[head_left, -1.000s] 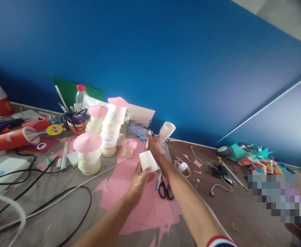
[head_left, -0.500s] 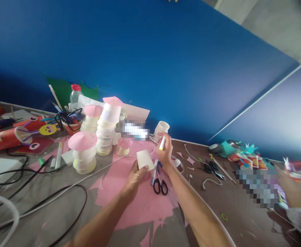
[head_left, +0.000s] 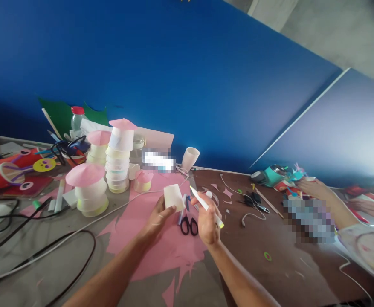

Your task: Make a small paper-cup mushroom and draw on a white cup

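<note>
My left hand (head_left: 157,217) is closed round a small white paper cup (head_left: 174,198), thumb along its lower edge. Just to the right, my right hand (head_left: 210,221) grips a white marker (head_left: 202,201) with a yellow end, its yellow tip pointing up and left towards the cup without touching it. Between the hands, black-handled scissors (head_left: 189,226) lie on pink paper (head_left: 161,251). Stacked cups with pink cone roofs stand to the left: a tall tower (head_left: 119,160), a shorter one (head_left: 91,192) in front and another behind.
A white cup (head_left: 190,158) stands tilted by the blue partition (head_left: 174,85). Cables (head_left: 91,221) cross the left of the table. Keys (head_left: 256,200) and pink scraps lie to the right. Another person's arm (head_left: 330,200) reaches in from the far right.
My right hand has come down and away from the white cup at the back, turning the marker so its tip points towards the held cup. The view has shifted slightly right.
</note>
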Motion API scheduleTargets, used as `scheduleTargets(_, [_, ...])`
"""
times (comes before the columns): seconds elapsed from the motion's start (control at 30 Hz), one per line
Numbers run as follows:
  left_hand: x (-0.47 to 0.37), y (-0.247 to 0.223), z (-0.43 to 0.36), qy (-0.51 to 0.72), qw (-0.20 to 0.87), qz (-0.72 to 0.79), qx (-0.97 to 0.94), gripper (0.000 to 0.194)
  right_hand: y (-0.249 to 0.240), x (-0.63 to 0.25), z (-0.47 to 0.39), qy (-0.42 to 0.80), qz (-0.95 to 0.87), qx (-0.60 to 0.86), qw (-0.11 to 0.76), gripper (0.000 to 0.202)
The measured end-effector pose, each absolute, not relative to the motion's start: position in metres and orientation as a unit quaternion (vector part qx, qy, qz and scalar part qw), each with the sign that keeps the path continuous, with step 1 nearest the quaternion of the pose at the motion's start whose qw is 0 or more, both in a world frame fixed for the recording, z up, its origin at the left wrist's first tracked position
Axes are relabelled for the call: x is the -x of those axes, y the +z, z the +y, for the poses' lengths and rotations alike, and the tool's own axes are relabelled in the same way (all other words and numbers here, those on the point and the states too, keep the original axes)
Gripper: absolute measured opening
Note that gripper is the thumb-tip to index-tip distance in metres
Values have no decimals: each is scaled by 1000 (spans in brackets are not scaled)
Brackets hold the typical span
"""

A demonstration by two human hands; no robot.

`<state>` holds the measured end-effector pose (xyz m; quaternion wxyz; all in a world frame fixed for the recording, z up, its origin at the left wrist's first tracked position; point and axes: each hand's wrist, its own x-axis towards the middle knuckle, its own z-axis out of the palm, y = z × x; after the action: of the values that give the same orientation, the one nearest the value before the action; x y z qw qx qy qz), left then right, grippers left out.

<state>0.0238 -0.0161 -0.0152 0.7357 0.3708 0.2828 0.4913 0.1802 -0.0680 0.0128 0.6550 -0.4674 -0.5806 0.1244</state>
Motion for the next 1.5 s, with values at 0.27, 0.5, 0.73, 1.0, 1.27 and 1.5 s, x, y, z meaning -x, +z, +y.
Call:
scheduleTargets(0.27, [-21,-2,-18,454,723,278,-440,53,6,-175,-80,202,-558,456,663,30])
scheduleTargets(0.5, [-21,7,-17,448,693,300,-479,48,19,-179,-84,103,-639,435,626,24])
scheduleTargets(0.73, [-23,4,-16,453,692,293,-479,50,19,-177,-83,93,-660,420,616,22])
scheduleTargets(1.0, [-23,-3,-15,465,682,297,-479,46,13,-178,-83,79,-654,445,606,21])
scheduleTargets(1.27, [-23,-2,-14,446,676,302,-503,64,12,-178,-83,74,-651,463,597,21])
scheduleTargets(1.5, [-22,0,-14,439,677,306,-505,72,10,-177,-83,74,-646,482,587,20])
